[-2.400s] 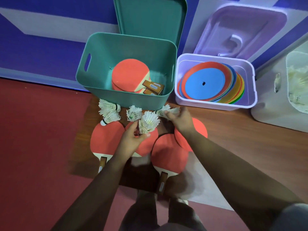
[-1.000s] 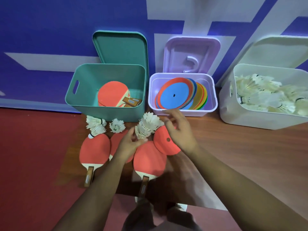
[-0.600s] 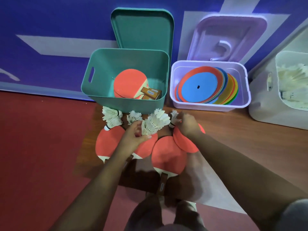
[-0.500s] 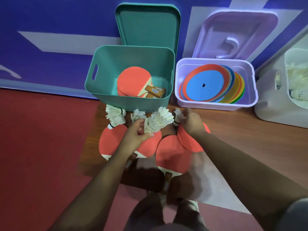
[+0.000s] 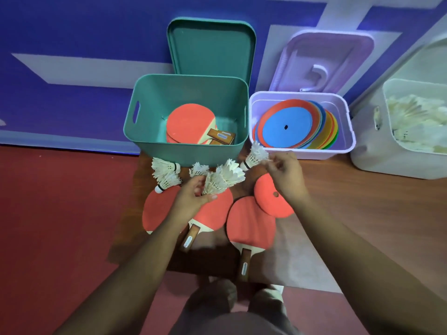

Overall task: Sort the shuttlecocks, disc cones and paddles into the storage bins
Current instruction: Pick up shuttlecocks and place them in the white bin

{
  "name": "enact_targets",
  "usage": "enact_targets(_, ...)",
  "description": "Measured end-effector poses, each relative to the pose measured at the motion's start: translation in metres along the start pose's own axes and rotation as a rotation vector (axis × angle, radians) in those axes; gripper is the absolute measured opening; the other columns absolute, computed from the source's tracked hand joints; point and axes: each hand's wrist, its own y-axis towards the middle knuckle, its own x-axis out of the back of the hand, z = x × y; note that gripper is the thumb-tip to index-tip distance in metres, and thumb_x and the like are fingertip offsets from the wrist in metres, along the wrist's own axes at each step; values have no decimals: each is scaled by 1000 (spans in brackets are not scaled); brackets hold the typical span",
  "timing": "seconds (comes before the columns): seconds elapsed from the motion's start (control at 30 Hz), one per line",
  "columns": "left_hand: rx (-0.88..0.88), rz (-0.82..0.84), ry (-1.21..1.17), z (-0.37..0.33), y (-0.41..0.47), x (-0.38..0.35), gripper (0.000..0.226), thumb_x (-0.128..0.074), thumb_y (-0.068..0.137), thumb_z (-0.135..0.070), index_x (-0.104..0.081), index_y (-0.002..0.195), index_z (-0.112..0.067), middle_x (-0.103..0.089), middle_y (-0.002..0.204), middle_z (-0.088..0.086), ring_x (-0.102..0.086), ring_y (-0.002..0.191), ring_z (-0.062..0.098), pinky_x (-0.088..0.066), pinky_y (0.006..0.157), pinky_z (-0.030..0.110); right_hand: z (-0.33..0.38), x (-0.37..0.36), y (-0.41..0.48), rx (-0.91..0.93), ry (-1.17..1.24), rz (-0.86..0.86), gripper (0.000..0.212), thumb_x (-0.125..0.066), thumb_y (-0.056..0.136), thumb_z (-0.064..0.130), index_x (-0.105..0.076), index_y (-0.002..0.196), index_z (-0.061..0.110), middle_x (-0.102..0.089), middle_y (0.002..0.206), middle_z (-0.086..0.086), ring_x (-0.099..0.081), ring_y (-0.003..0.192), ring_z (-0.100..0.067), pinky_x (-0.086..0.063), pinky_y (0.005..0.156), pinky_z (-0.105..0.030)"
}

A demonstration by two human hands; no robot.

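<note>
My left hand [image 5: 191, 197] grips a bunch of white shuttlecocks [image 5: 223, 178] by their bases, feathers pointing up and right. My right hand [image 5: 285, 174] pinches a single shuttlecock [image 5: 255, 155] by its feathers, lifted just in front of the lilac bin. More shuttlecocks [image 5: 165, 174] lie on the floor before the teal bin [image 5: 145, 131], which holds red paddles [image 5: 189, 123]. Three red paddles [image 5: 250, 222] lie on the floor under my hands, with a red disc cone [image 5: 271, 204] overlapping one. The lilac bin [image 5: 348, 131] holds stacked disc cones [image 5: 287, 125].
A white bin [image 5: 370, 151] full of shuttlecocks stands at the far right. The teal lid [image 5: 210, 47] and lilac lid [image 5: 329, 59] lean against the blue wall behind their bins. My feet show at the bottom centre.
My right hand has lifted one shuttlecock off the floor and raised it toward the lilac bin's front. My left hand keeps its bunch in about the same place.
</note>
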Motion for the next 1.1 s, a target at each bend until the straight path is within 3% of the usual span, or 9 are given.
enact_targets(0.1, -29, 52, 20, -14, -2, -6, 49, -80, 73, 0, -59, 113, -20, -68, 104, -9, -63, 91, 2, -48, 82, 13, 26, 44, -14, 59, 81, -149, 8, -72, 88, 19, -65, 89, 22, -52, 93, -4, -53, 79, -13, -40, 71, -8)
enact_targets(0.2, -100, 72, 64, -38, 0, -20, 47, -80, 73, 0, -59, 104, -29, -67, 99, -12, -63, 84, -5, -46, 79, 12, 38, 80, -26, 122, 72, -161, 9, -72, 88, 18, -64, 90, 24, -52, 95, -3, -51, 74, -3, -38, 70, -8)
enact_targets(0.3, -165, 109, 91, -65, 5, -40, 51, -81, 72, -2, -59, 101, -38, -70, 94, -12, -66, 89, 11, -50, 85, 25, 36, 103, -33, 163, -66, -16, 5, -72, 87, 16, -69, 89, 18, -50, 86, 8, -50, 72, 1, -36, 68, -10)
enact_targets(0.43, -263, 178, 99, -111, 10, -75, 51, -82, 72, -4, -61, 104, -38, -72, 92, -18, -65, 86, 2, -49, 85, 25, 25, 138, -37, 149, -78, 46, 16, -71, 87, 19, -64, 78, 28, -55, 76, 8, -52, 71, 0, -37, 68, -16)
enact_targets(0.6, -413, 163, 133, -179, 22, -135, 46, -82, 73, -10, -62, 109, -31, -65, 104, -18, -57, 85, -10, -42, 82, 10, 0, 200, -30, 93, 29, -52, 1, -69, 89, 16, -69, 89, 15, -54, 92, 4, -55, 81, 1, -39, 75, -8)
enact_targets(0.77, -496, 202, 214, -230, 37, -212, 48, -79, 72, -25, -64, 117, -32, -67, 113, -11, -61, 104, 4, -44, 93, 19, -26, 282, -17, 14, 192, -71, 32, -58, 97, 25, -58, 73, 5, -51, 70, -4, -49, 68, -12, -41, 67, -26)
enact_targets(0.9, -520, 169, 295, -264, 55, -284, 49, -76, 79, -12, -62, 125, -19, -65, 119, -5, -60, 109, 9, -42, 98, 23, -68, 341, -1, -35, 322, -168, 17, -64, 93, 26, -63, 84, 13, -60, 91, -7, -63, 69, -18, -57, 81, -50)
enact_targets(0.97, -539, 163, 380, -278, 66, -320, 48, -74, 81, -10, -62, 127, -16, -64, 119, -1, -57, 110, 12, -40, 99, 22, -90, 367, 6, -73, 355, -218, 12, -69, 89, 24, -62, 96, 18, -58, 110, -4, -66, 70, -11, -58, 82, -45)
enact_targets(1.1, -595, 191, 477, -307, 95, -381, 50, -76, 78, -7, -62, 126, -18, -57, 116, 6, -53, 107, 13, -36, 96, 17, -129, 410, 19, -174, 444, -242, 51, -72, 87, 24, -47, 131, 27, -54, 124, -2, -63, 86, -1, -49, 72, -12)
